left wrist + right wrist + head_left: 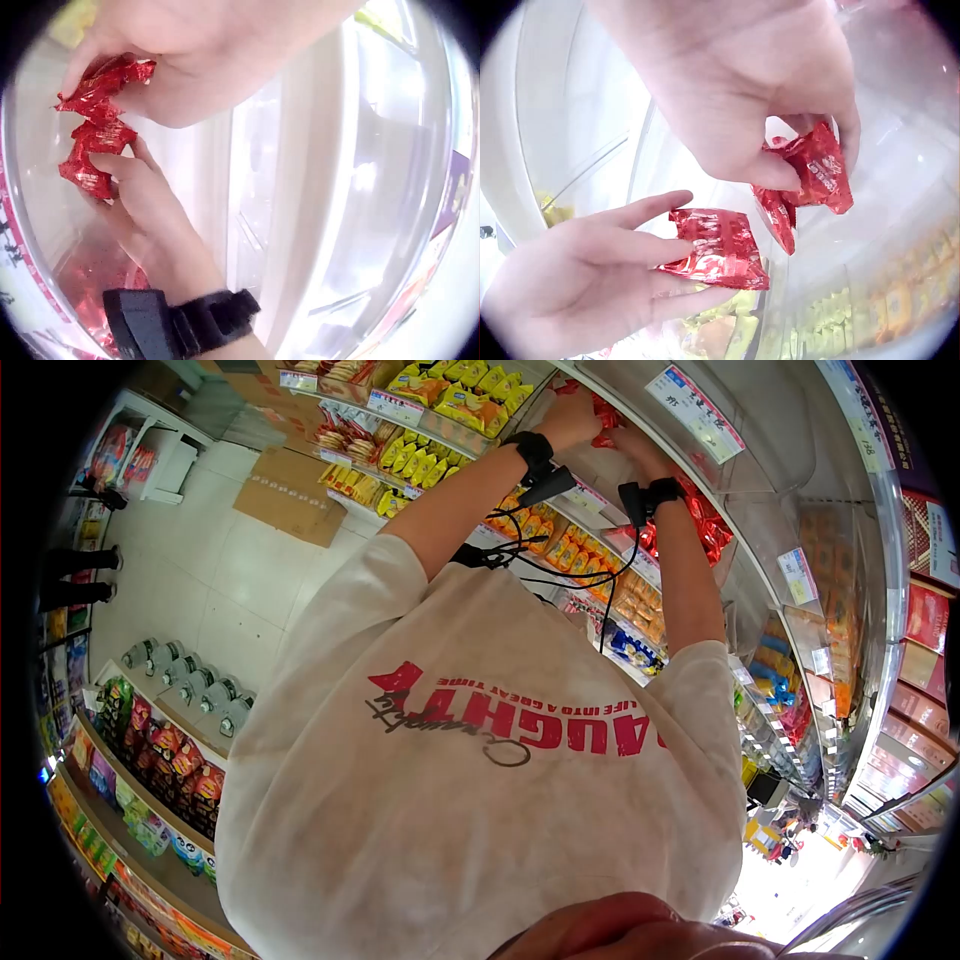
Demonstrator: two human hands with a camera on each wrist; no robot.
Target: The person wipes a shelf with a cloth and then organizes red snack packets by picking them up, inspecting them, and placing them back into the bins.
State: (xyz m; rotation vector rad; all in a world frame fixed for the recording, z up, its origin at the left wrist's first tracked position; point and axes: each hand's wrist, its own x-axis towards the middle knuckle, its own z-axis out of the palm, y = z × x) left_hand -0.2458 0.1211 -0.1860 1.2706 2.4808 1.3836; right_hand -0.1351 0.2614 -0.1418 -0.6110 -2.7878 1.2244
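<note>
Both hands reach into a clear shelf bin at the top of the head view, close beside each other. My left hand (pixel 570 422) pinches a shiny red foil snack packet (pixel 716 247) between thumb and fingers. In the right wrist view, my right hand (pixel 772 97) grips red foil packets (pixel 821 169) of the same sort, thumb on the near side. The packets in the two hands are close together, overlapping in the left wrist view. More red packets (pixel 708 525) lie in the bin, below the right wrist in the left wrist view.
Yellow snack packs (pixel 470 405) fill the neighbouring bins on the left. A price label (pixel 695 415) hangs on the upper shelf edge. Black cables (pixel 560 570) dangle between the wrists. Large bottles (pixel 190 680) and a cardboard sheet (pixel 290 495) are on the left; another person's legs (pixel 80 578) stand beyond.
</note>
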